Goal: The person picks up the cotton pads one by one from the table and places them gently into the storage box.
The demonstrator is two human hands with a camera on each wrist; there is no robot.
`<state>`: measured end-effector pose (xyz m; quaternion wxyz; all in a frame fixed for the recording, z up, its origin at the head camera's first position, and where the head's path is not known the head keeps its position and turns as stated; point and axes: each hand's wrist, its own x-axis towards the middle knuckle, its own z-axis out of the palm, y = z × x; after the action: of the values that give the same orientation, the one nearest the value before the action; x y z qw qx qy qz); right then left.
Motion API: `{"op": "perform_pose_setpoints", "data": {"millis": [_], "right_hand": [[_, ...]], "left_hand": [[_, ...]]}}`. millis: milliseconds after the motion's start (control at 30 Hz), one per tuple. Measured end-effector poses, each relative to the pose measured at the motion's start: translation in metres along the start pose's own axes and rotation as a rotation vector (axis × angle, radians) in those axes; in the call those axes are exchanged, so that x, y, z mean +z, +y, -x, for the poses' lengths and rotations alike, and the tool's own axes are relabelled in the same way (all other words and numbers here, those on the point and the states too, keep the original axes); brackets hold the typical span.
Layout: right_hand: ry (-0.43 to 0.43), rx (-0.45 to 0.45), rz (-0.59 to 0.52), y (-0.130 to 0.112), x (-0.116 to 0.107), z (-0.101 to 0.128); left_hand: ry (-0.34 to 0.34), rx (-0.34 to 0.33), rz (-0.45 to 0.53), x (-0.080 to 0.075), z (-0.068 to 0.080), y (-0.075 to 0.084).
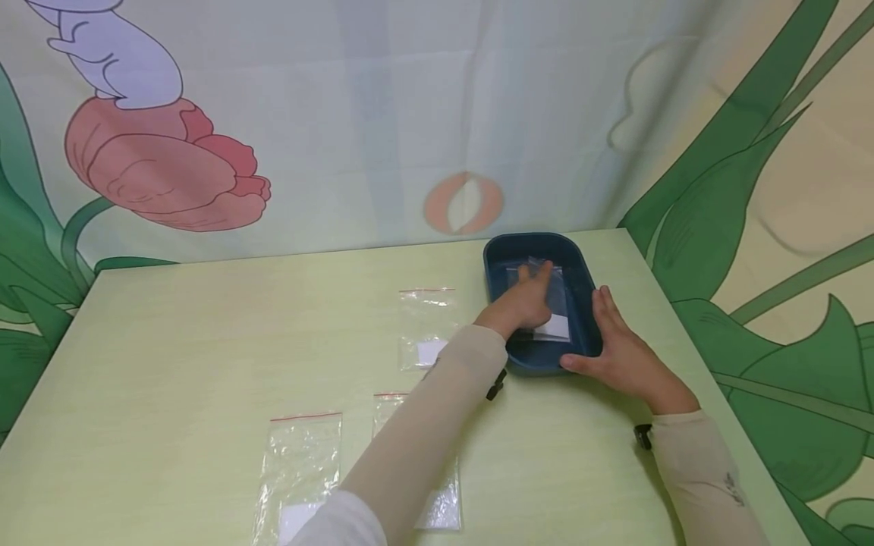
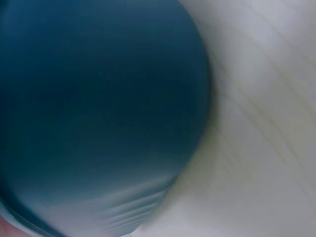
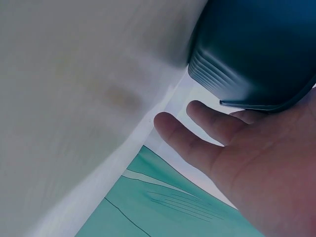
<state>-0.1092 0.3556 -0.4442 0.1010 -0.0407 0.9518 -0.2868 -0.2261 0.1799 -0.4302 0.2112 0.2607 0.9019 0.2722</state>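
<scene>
A deep blue plastic tray [image 1: 589,334] stands near the table's far right corner. Inside it lie clear zip bags with a white label [image 1: 554,326]; how many overlap is hidden. My left hand [image 1: 522,303] reaches into the tray from the left, its visible fingers stretched over the bags and touching them. The thumb cannot be seen. My right hand [image 1: 624,360] holds the tray's near right corner, thumb at the front rim and fingers along the right side. In the right wrist view, two fingers of the right hand [image 3: 266,168] extend past the tray's wall [image 3: 247,59].
Three more clear zip bags with red seal lines lie flat on the table [image 1: 171,364]: one bag [image 1: 426,322] left of the tray, another bag [image 1: 440,500] partly under the left forearm, and a third bag [image 1: 300,462] nearer the front left. A printed curtain [image 1: 307,152] hangs behind.
</scene>
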Motion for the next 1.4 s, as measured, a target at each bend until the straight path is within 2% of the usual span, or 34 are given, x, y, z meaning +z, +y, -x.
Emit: {"op": "perform_pose_setpoints", "data": {"millis": [100, 333, 500, 667, 1133, 1400], "right_hand": [[0.001, 0.001, 0.001, 0.0, -0.001, 0.0], [-0.001, 0.006, -0.002, 0.001, 0.0, 0.0], [-0.002, 0.004, -0.004, 0.002, 0.001, 0.0], [0.0, 0.0, -0.009, 0.002, 0.0, -0.001], [-0.006, 0.001, -0.009, 0.0, 0.002, -0.001], [-0.005, 0.007, -0.002, 0.0, 0.0, 0.0]], "left_hand": [[0.015, -0.02, -0.04, 0.001, 0.002, 0.003], [0.0, -0.03, -0.226, 0.003, 0.008, 0.009], [-0.013, -0.057, -0.265, 0.003, 0.012, 0.011], [-0.013, -0.095, -0.255, 0.001, 0.015, 0.013], [-0.004, -0.137, -0.254, 0.001, 0.018, 0.015], [0.029, -0.22, -0.135, 0.004, 0.017, 0.018]]}}
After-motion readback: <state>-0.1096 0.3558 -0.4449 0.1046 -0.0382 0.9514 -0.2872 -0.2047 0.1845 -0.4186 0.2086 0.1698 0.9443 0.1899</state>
